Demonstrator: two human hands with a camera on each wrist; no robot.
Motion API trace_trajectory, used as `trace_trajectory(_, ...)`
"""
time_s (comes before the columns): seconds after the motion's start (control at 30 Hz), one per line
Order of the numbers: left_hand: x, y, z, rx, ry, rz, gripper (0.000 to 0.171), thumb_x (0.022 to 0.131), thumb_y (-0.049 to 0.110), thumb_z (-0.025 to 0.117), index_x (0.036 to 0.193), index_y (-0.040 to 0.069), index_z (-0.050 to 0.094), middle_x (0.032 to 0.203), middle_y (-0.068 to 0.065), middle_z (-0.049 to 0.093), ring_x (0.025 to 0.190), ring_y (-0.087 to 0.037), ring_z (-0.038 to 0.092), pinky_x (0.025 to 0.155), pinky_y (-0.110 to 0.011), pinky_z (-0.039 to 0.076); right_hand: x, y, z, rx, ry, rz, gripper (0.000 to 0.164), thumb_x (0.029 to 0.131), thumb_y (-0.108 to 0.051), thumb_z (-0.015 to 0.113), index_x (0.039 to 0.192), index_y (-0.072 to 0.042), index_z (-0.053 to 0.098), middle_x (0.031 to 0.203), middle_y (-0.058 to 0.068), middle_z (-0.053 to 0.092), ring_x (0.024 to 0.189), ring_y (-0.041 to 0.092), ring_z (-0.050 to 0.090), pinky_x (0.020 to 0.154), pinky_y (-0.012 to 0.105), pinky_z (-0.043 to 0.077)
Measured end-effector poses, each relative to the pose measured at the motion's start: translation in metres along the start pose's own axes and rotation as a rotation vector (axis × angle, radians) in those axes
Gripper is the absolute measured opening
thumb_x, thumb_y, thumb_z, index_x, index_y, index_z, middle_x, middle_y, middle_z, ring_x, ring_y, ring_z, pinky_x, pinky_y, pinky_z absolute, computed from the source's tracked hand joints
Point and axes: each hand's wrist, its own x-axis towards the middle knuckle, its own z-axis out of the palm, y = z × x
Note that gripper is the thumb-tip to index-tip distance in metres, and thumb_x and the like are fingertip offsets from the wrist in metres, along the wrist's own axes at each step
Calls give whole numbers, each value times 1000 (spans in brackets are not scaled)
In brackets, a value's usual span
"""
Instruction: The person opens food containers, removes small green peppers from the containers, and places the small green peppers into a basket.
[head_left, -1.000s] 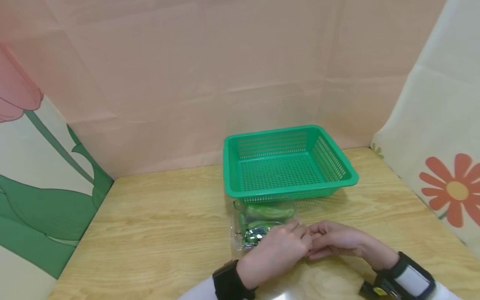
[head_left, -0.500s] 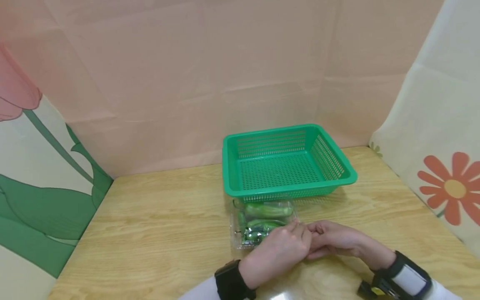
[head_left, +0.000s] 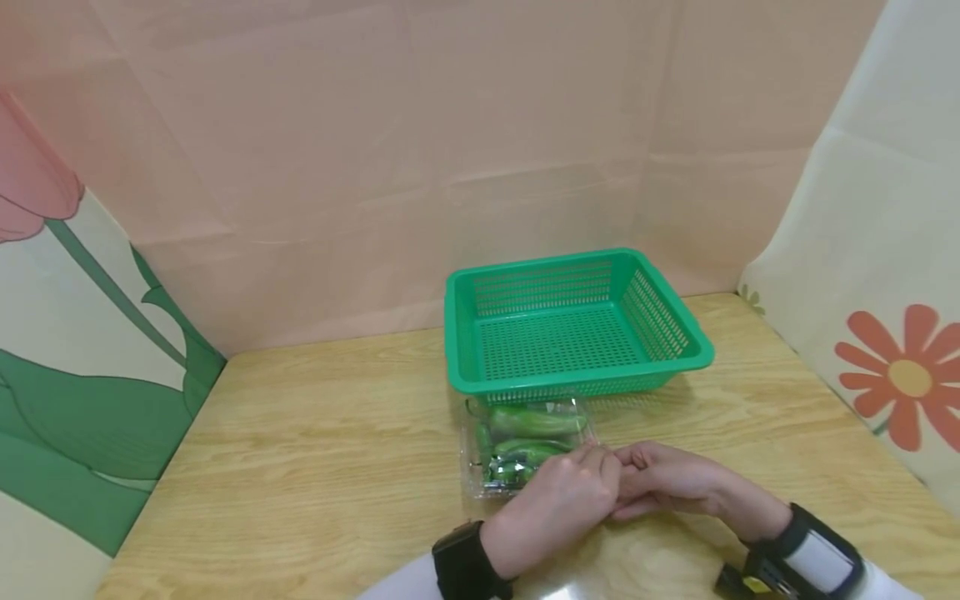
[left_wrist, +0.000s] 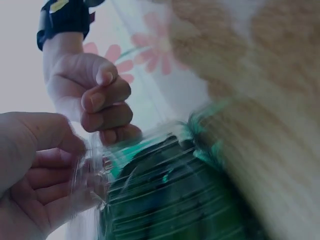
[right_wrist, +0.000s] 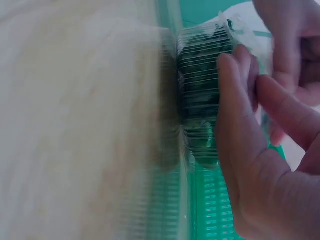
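Note:
A clear plastic clamshell box (head_left: 469, 477) lies at the front centre of the table in the head view. Several long green peppers (head_left: 531, 422) show through its lid. My left hand (head_left: 558, 492) reaches over its near right corner. In the left wrist view, the thumb and fingers of that hand pinch the box's clear edge. My right hand (head_left: 678, 479) meets the left at the same corner, fingers bent. The right wrist view shows its thumb and fingertips together at the box's ribbed side (right_wrist: 200, 65). The lid's catch is hidden behind the fingers.
Just behind the box stands a green plastic basket (head_left: 562, 387) with slotted walls and nothing inside. The wooden table (head_left: 315, 467) runs back to a pink cloth (head_left: 337, 183). A flowered cloth (head_left: 817, 275) borders the right side.
Both hands stay at the box's corner with only slight finger and wrist shifts. The box and basket hold their places; the glare on the lid has shifted.

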Motion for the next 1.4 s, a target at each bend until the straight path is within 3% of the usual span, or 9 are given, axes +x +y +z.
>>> trace_trajectory(0.17,1,2,1,-52,39,-47,11,92,13,51,94,12,62,88,4,67,79,-5,66,62,-9,55,2,1,3,-15,30,10,25,93,0,49,117,4,53,106,6,70,97,17,67,92,34,54)
trace_trajectory(0.37,1,2,0,-106,25,-46,12,94,17,51,98,13,63,90,4,67,78,-4,65,60,-8,54,2,-2,4,-9,48,48,23,92,0,49,114,1,55,103,5,70,96,16,67,92,34,55)
trace_trajectory(0.5,0,0,0,-107,67,-53,11,94,17,52,93,15,63,85,7,66,72,-2,62,54,-8,51,2,-4,3,-11,37,68,23,92,0,48,114,0,54,104,7,70,97,16,67,93,35,54)
trace_trajectory(0.57,0,-1,1,-105,88,-54,11,94,17,52,92,16,64,86,7,66,75,-3,64,58,-8,53,2,-4,2,-9,30,72,25,92,0,47,117,1,53,106,8,69,97,17,67,94,34,54)
trace_trajectory(0.67,1,-2,1,-110,91,-43,12,94,17,52,94,16,65,93,5,69,88,-7,67,76,-15,57,1,-4,1,-6,26,61,31,94,-1,46,124,5,47,109,10,68,100,19,66,94,35,54)
trace_trajectory(0.8,1,-3,0,-125,85,-35,16,95,21,52,100,16,67,105,3,70,104,-12,66,96,-23,51,-1,-2,0,9,22,46,36,96,-2,44,129,10,39,113,12,67,103,22,65,95,37,53)
trace_trajectory(0.97,1,-5,-3,-138,93,-42,19,94,22,53,105,18,68,108,4,69,105,-12,65,96,-24,51,-3,1,1,46,-8,40,35,98,-4,41,131,8,38,116,14,64,105,23,64,99,40,50)
trace_trajectory(1.2,0,-11,-6,-198,71,-44,19,94,19,53,107,17,67,114,0,68,110,-15,64,97,-25,51,-5,1,0,91,-26,45,28,101,-8,35,125,-1,48,113,13,67,106,22,65,99,42,50)
trace_trajectory(1.4,-2,-16,-8,-239,85,-52,20,95,20,52,110,17,66,118,-3,66,112,-16,62,99,-24,48,-7,-2,0,48,19,57,28,100,-10,36,119,0,55,109,14,68,103,25,66,97,43,52)
